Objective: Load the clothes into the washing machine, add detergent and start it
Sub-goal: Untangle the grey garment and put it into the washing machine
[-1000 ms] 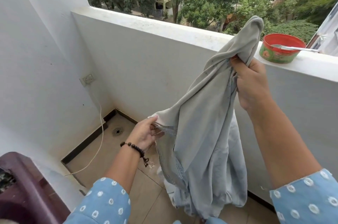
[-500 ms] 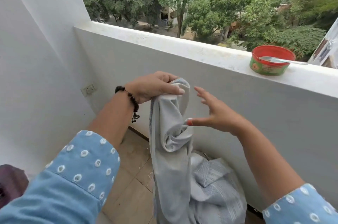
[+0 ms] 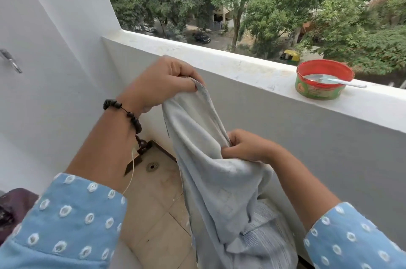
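A pale grey-blue garment (image 3: pixel 211 180) hangs in front of me over the balcony floor. My left hand (image 3: pixel 162 84), with a dark bead bracelet on the wrist, grips its top edge at about ledge height. Lower and to the right, my right hand (image 3: pixel 246 147) pinches a fold of the same cloth. The garment's lower part bunches into a ribbed heap (image 3: pixel 263 229) near the bottom of the view. No washing machine shows, apart from a dark maroon rim (image 3: pixel 15 205) at the lower left.
A red-rimmed green tub (image 3: pixel 318 86) with a spoon in it sits on the white parapet ledge (image 3: pixel 219 57). Below lie beige floor tiles with a round drain (image 3: pixel 152 167) and a thin white cord (image 3: pixel 131 172). White walls close the left side.
My right hand, open half a second ago, has closed on a fold of the garment lower down. My left hand has stayed on the top edge, having lifted it from low down a second ago.
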A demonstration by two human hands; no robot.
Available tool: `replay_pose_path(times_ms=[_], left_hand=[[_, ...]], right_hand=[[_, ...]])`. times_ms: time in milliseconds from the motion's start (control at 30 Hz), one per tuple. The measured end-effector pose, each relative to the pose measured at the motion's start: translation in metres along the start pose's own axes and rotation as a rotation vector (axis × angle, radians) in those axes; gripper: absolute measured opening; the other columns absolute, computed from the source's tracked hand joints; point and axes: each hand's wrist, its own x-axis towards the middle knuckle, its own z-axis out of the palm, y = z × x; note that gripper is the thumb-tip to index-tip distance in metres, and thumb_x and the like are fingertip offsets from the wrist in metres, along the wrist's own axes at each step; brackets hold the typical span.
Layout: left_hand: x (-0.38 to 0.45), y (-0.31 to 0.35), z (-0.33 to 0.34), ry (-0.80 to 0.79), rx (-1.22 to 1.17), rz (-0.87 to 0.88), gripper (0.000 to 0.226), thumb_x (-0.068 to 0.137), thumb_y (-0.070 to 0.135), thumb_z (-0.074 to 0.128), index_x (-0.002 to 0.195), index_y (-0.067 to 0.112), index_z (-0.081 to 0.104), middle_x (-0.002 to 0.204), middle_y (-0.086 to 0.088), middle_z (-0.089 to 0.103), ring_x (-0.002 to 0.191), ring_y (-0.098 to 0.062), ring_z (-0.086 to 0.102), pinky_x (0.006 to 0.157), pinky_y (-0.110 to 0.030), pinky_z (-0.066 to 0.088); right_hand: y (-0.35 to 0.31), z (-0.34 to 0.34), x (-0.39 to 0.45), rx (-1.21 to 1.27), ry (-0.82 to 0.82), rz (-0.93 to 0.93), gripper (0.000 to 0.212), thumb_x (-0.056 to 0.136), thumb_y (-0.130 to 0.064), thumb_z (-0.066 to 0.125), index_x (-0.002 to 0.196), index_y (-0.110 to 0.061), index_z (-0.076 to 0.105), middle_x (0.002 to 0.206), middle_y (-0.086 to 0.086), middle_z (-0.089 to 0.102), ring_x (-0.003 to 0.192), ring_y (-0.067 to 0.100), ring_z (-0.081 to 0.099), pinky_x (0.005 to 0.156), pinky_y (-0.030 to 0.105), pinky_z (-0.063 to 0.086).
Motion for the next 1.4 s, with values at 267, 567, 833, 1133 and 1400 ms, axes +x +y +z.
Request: replay_pose_path(times_ms=[267,567,833,1133,1400], left_hand=[[-0.021,0.016,-0.031,0.666,-0.069,0.078,0.043,0.073,0.0,0.055,0.058,0.035,0.074,0.057,0.019,0.065,0.068,-0.002,0.056,0.067,-0.016,0.043],[-0.029,-0.125,-0.211,0.938,-0.184,-0.017,0.026,0.101,0.029,0.042,0.114,0.031,0.066,0.088,0.023,0.071,0.077,0.003,0.06,0.069,-0.014,0.049],[-0.055,0.017,-0.023,-0.024,0.258,-0.492,0.077,0.067,0.068,0.078,0.13,0.029,0.058,0.123,0.009,0.069,0.111,-0.01,0.066,0.08,-0.025,0.054],[-0.018,0.008,0.062,0.098,0.181,-0.076,0.071,0.058,0.071,0.077,0.119,0.037,0.064,0.104,0.011,0.073,0.097,-0.002,0.068,0.092,-0.034,0.056],[-0.031,0.025,0.039,0.052,0.181,-0.045,0.029,0.071,0.048,0.085,0.077,0.02,0.077,0.075,-0.001,0.074,0.071,-0.007,0.064,0.07,-0.028,0.05]], right_hand=[[0.077,0.044,0.016,-0.15,-0.184,0.187,0.015,0.092,-0.027,0.055,0.102,-0.022,0.065,0.11,0.0,0.067,0.098,0.015,0.06,0.084,0.03,0.048],[-0.075,-0.091,-0.012,0.542,0.583,-0.337,0.023,0.104,-0.02,0.04,0.098,-0.006,0.057,0.084,0.016,0.065,0.057,0.023,0.067,0.062,0.041,0.061],[-0.094,-0.091,-0.021,0.124,0.591,-0.412,0.025,0.096,-0.019,0.049,0.086,-0.001,0.063,0.083,0.021,0.069,0.068,0.032,0.067,0.061,0.047,0.059],[-0.055,-0.055,-0.013,0.146,0.323,-0.411,0.014,0.079,-0.008,0.068,0.072,-0.009,0.056,0.059,0.001,0.046,0.057,0.012,0.039,0.055,0.031,0.031],[-0.01,-0.042,-0.025,0.169,-0.242,-0.212,0.013,0.081,-0.013,0.07,0.091,-0.016,0.063,0.079,0.008,0.062,0.076,0.011,0.052,0.066,0.034,0.045]])
